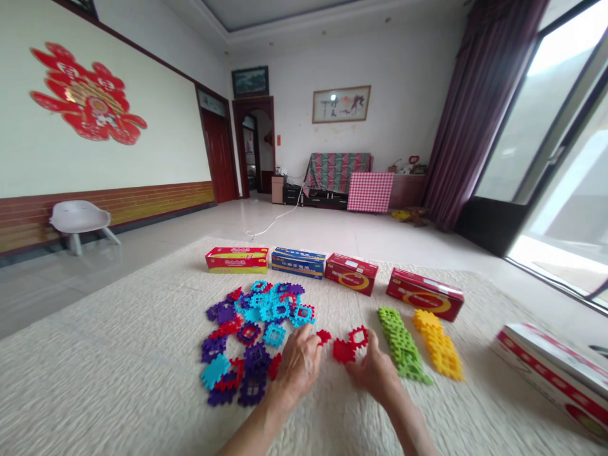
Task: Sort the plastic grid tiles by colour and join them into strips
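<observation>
My left hand rests palm down on the cream rug, fingers curled at a small red tile beside the mixed pile of purple, blue and red interlocking tiles. My right hand lies just right of it, fingers bent and touching two red tiles lying on the rug. Right of my right hand run a row of green tiles and a row of yellow tiles.
Several boxes stand along the rug's far side: a red and yellow box, a blue box, and two red boxes. Another box lies at the right. A white chair stands by the left wall.
</observation>
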The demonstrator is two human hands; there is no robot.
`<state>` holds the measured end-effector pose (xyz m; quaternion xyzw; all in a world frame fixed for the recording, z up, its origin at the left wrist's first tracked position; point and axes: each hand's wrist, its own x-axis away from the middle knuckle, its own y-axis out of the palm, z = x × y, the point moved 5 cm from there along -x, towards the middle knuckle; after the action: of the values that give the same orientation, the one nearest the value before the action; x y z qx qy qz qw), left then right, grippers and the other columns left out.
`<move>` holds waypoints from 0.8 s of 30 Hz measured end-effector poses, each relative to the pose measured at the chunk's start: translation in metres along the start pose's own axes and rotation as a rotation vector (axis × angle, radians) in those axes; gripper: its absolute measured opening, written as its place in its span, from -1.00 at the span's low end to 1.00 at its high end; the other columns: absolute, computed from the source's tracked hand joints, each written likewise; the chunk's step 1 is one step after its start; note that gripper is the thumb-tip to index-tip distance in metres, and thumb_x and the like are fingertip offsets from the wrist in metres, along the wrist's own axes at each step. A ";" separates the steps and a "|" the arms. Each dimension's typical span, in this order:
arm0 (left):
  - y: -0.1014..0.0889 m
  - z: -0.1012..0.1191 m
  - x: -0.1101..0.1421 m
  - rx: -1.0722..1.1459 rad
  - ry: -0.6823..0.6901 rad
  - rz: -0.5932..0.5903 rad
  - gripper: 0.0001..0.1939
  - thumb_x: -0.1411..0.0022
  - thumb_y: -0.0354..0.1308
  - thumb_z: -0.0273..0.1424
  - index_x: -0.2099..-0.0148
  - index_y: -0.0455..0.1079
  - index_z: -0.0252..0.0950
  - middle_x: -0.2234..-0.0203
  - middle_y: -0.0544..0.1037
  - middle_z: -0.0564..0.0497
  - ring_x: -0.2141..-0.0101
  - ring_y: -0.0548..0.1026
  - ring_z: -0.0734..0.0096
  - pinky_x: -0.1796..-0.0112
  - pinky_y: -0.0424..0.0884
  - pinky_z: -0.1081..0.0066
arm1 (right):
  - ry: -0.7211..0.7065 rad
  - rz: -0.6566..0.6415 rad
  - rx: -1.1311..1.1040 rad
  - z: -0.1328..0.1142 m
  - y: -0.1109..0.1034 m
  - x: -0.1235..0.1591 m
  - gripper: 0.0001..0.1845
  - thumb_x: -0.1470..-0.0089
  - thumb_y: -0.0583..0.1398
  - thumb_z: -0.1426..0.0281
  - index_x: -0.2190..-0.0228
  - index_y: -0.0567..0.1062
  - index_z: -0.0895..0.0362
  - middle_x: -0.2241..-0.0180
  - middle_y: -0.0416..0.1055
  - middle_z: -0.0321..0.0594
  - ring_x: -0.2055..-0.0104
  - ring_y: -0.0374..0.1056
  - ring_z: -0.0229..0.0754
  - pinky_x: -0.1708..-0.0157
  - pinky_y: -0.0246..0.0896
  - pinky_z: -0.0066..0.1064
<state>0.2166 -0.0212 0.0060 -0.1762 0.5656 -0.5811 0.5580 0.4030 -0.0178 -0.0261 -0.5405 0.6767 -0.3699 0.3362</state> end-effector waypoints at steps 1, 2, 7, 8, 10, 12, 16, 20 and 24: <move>0.002 0.001 0.000 0.012 -0.001 -0.009 -0.75 -0.30 -0.09 -0.48 0.28 0.42 -0.24 0.20 0.48 -0.06 0.15 0.43 0.27 0.08 0.35 0.29 | 0.015 -0.001 0.001 0.001 0.000 0.000 -0.16 0.04 0.20 0.31 -0.19 0.03 0.36 0.51 0.48 -0.15 0.40 0.46 0.01 0.41 0.19 -0.33; 0.003 0.003 0.001 0.025 0.002 -0.019 -0.75 -0.29 -0.08 -0.48 0.27 0.43 -0.24 0.19 0.48 -0.07 0.14 0.43 0.26 0.07 0.35 0.29 | 0.028 -0.004 0.001 0.001 0.000 -0.001 -0.18 0.05 0.20 0.29 -0.17 0.05 0.35 0.49 0.49 -0.12 0.39 0.47 0.02 0.41 0.20 -0.33; 0.013 0.016 -0.006 0.046 0.007 -0.085 -0.74 -0.27 -0.07 -0.48 0.31 0.45 -0.27 0.24 0.49 -0.08 0.16 0.44 0.24 0.09 0.34 0.27 | 0.029 0.008 -0.005 0.007 0.007 -0.006 -0.17 0.09 0.20 0.30 -0.15 0.07 0.38 0.43 0.52 0.01 0.33 0.50 0.10 0.39 0.23 -0.29; 0.016 0.020 -0.009 0.047 0.007 -0.103 -0.74 -0.26 -0.07 -0.48 0.32 0.46 -0.27 0.25 0.50 -0.08 0.17 0.44 0.24 0.10 0.35 0.27 | 0.024 0.019 -0.005 0.009 0.009 -0.008 -0.15 0.10 0.19 0.30 -0.16 0.04 0.39 0.43 0.52 0.03 0.33 0.50 0.12 0.39 0.23 -0.27; 0.023 0.026 -0.015 0.056 -0.002 -0.138 -0.74 -0.25 -0.07 -0.48 0.32 0.47 -0.28 0.26 0.50 -0.08 0.20 0.46 0.24 0.13 0.36 0.28 | 0.012 0.044 0.000 0.014 0.012 -0.011 -0.08 0.10 0.18 0.29 -0.20 -0.03 0.42 0.46 0.53 0.02 0.35 0.50 0.15 0.40 0.24 -0.25; 0.029 0.030 -0.019 0.085 -0.012 -0.169 -0.73 -0.23 -0.08 -0.50 0.31 0.47 -0.29 0.28 0.51 -0.09 0.25 0.47 0.27 0.18 0.37 0.30 | -0.011 0.054 -0.004 0.017 0.014 -0.013 -0.04 0.09 0.17 0.29 -0.23 -0.09 0.44 0.49 0.52 -0.04 0.39 0.49 0.13 0.40 0.23 -0.26; 0.030 0.031 -0.021 0.188 0.027 -0.145 -0.74 -0.18 -0.07 -0.54 0.24 0.45 -0.28 0.28 0.51 -0.07 0.27 0.47 0.32 0.22 0.38 0.37 | -0.105 -0.013 -0.028 0.013 0.015 -0.012 -0.21 0.03 0.12 0.34 -0.21 0.06 0.32 0.52 0.51 -0.17 0.44 0.47 -0.01 0.41 0.19 -0.33; 0.014 0.014 -0.022 0.181 0.056 -0.057 -0.77 -0.18 -0.05 -0.53 0.24 0.43 -0.26 0.30 0.50 -0.05 0.28 0.46 0.34 0.22 0.38 0.39 | -0.141 -0.141 0.069 0.005 0.014 -0.009 -0.44 0.03 0.12 0.42 -0.06 0.35 0.20 0.52 0.51 -0.17 0.41 0.48 -0.06 0.39 0.17 -0.37; -0.015 -0.032 -0.033 0.120 0.016 0.016 -0.71 -0.23 -0.08 -0.54 0.16 0.45 -0.24 0.27 0.52 -0.03 0.24 0.47 0.37 0.16 0.39 0.41 | -0.159 -0.143 0.164 -0.013 0.004 -0.008 -0.63 -0.05 0.12 0.36 0.08 0.48 0.14 0.38 0.55 -0.03 0.29 0.50 -0.01 0.39 0.17 -0.36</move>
<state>0.1941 0.0176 0.0232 -0.1332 0.5356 -0.6110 0.5675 0.3917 -0.0072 -0.0229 -0.5856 0.5753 -0.4030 0.4046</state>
